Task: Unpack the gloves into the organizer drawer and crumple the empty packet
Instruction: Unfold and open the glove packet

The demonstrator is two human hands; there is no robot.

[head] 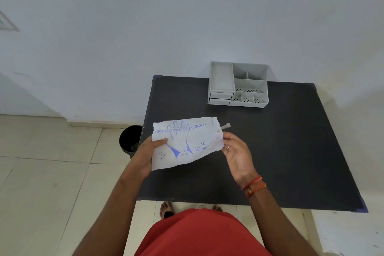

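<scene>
Two hands, left hand [145,155], right hand [236,151], glove packet [187,143] lengthwise left-right

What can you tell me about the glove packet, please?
The glove packet is a flat, white, crinkled pouch, thin plastic by its look, printed in blue with DISPOSABLE POLYETHYLENE GLOVES, a hand outline, CE, 100 and a circled L. It is held face up above the black table, slightly tilted. The left grip holds its left edge, thumb on the front; the right grip pinches its right edge, where a torn strip sticks out.
</scene>
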